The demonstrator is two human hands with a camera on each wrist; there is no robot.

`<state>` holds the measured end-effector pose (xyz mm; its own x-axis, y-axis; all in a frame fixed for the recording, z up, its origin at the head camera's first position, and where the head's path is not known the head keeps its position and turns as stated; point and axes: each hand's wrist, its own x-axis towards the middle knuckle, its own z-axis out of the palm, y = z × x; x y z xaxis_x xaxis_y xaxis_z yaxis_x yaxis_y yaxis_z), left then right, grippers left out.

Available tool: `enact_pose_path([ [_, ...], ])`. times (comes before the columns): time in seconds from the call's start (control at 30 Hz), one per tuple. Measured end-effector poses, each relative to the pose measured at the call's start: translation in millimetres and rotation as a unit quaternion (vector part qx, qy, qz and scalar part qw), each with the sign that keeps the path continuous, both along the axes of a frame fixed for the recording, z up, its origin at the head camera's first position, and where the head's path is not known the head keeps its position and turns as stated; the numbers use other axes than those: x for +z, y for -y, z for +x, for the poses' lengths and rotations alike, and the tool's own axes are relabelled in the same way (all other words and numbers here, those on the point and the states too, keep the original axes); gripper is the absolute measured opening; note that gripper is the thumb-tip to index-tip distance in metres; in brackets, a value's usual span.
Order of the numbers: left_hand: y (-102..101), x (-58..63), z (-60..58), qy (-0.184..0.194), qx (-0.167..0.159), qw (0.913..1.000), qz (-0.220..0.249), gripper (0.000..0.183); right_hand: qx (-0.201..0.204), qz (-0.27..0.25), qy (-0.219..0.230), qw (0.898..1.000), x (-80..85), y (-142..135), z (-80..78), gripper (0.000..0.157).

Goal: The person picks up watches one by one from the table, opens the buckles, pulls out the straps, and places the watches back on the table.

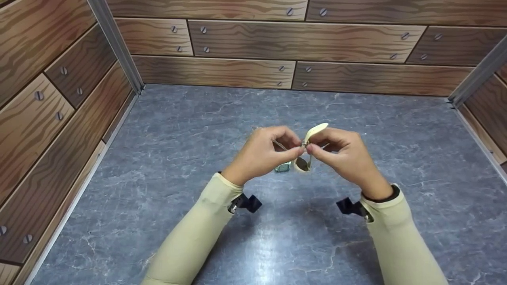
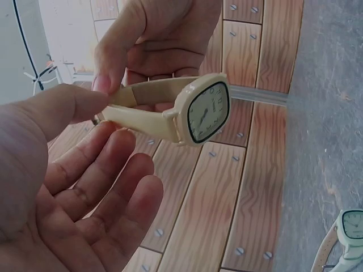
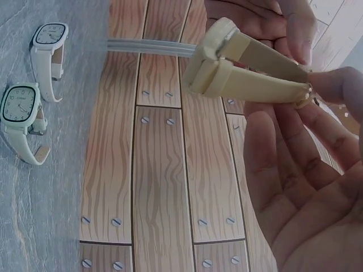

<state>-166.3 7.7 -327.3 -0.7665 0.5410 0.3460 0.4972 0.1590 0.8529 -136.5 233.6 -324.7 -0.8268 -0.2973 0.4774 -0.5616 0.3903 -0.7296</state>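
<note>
A cream wristwatch [image 2: 209,116] with a rounded-square dial hangs between my two hands above the table, its strap bent into a loop. My left hand [image 1: 266,149] pinches the strap at the buckle end between thumb and index finger. From the other side, my right hand [image 1: 344,153] pinches the same strap ends, thumb close to the left thumb. One strap end [image 1: 317,129] sticks up over the right fingers in the head view. The buckle is mostly covered by fingertips. In the right wrist view the watch case [image 3: 212,59] is seen from its side, dial turned away.
On the grey marbled table [image 1: 190,130] lie two more watches: a pale green one [image 3: 20,105] and a white one [image 3: 50,35], both with straps curled beneath. Wood-patterned panels [image 1: 245,39] wall the table at the back and sides.
</note>
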Motion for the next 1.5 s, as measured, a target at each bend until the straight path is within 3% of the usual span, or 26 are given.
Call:
enact_pose_path([
  [0.3, 0.5, -0.3, -0.4, 0.018, 0.003, 0.9998, -0.004, 0.012, -0.005, -0.005, 0.013, 1.000, 0.8, 1.5, -0.2, 0.010],
  [0.57, -0.2, -0.8, -0.7, 0.019, 0.009, 0.9997, -0.009, 0.011, -0.013, -0.027, 0.053, 0.998, 1.2, 3.7, 0.4, 0.007],
  [0.9, 0.1, 0.2, 0.4, 0.008, 0.010, 0.9998, -0.013, 0.011, -0.015, -0.024, 0.043, 0.999, 1.3, 3.5, 1.4, 0.008],
  [1.5, 0.5, 0.3, 0.1, -0.003, -0.011, 0.9999, -0.007, 0.011, 0.017, -0.077, 0.027, 0.996, 0.3, 2.3, 1.1, 0.009],
])
